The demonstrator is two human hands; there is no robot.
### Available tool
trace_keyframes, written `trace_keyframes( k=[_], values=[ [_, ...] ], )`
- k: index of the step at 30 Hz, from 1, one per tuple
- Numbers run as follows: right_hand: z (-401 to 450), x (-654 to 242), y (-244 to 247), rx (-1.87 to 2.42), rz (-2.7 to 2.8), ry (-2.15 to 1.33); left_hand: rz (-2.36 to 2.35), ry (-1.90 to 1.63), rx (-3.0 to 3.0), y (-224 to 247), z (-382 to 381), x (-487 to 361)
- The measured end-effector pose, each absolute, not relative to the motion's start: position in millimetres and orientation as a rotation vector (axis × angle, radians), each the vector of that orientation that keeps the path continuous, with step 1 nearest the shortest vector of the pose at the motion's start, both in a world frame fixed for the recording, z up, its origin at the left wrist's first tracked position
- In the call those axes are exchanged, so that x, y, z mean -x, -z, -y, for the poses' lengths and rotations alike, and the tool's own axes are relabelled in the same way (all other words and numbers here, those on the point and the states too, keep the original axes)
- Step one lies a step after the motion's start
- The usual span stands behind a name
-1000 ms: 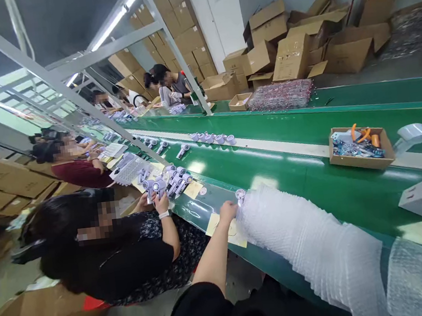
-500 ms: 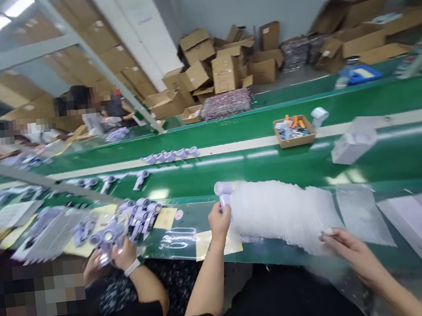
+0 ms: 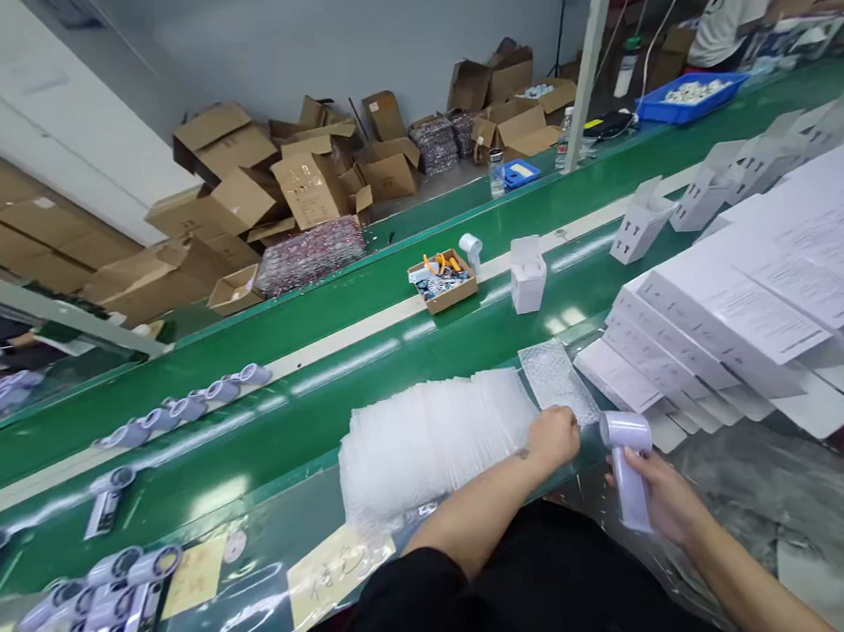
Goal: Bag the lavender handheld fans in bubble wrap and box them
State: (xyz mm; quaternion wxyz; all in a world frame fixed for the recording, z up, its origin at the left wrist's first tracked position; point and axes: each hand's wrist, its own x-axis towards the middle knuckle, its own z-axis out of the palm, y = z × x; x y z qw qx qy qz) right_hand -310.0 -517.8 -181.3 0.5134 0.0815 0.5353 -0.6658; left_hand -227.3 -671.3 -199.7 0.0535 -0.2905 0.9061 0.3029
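Head view: one fan (image 3: 629, 470) is held upright, tilted slightly, in the right hand (image 3: 667, 496). Its handle is clamped between the thumb in front and the fingers behind; the round head is left clear above the thumb, and the handle's foot shows below. The left hand (image 3: 555, 436) is set at the near edge of a single bubble bag (image 3: 559, 382), its fingers curled together; whether anything is pinched in them cannot be told. The fan is kept apart from this hand, just to its right.

Beside the bag, a stack (image 3: 436, 445) of bags is laid out, too overlapped to be counted. Five fans are lined up in a row (image 3: 188, 407) on the white strip, and a lone fan (image 3: 110, 500) is seen nearer. In the heap (image 3: 106, 611) at lower left, the number cannot be told. One parts box (image 3: 452, 298) and two blue trays (image 3: 693, 98) are seen beyond.
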Motion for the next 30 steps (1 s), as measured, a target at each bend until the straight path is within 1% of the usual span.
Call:
trace_keyframes(
  k=[2, 5, 8, 13, 18, 24, 28, 30],
  values=[
    [489, 324, 187, -0.238, -1.308, 1.505, -2.725, -0.792, 0.765, 215, 674, 249],
    [458, 333, 198, -0.273, -1.244, 1.409, -2.679, -0.747, 0.709, 236, 679, 265],
    [453, 337, 205, -0.22, -1.173, 1.389, -2.677, -0.735, 0.681, 242, 687, 269],
    [497, 356, 197, -0.029, -1.033, 1.377, -2.736, -0.821, 0.675, 219, 690, 263],
    [538, 372, 186, 0.113, -0.981, 1.237, -2.737, -1.106, 0.87, 193, 684, 245],
    [532, 363, 179, 0.201, -0.95, 1.211, -2.639, -1.272, 1.068, 190, 685, 227],
    [529, 353, 175, 0.186, -1.086, 1.268, -2.539, -1.431, 1.385, 183, 685, 223],
    [529, 348, 171, 0.183, -1.148, 1.288, -2.614, -1.514, 1.381, 175, 681, 222]
  ],
)
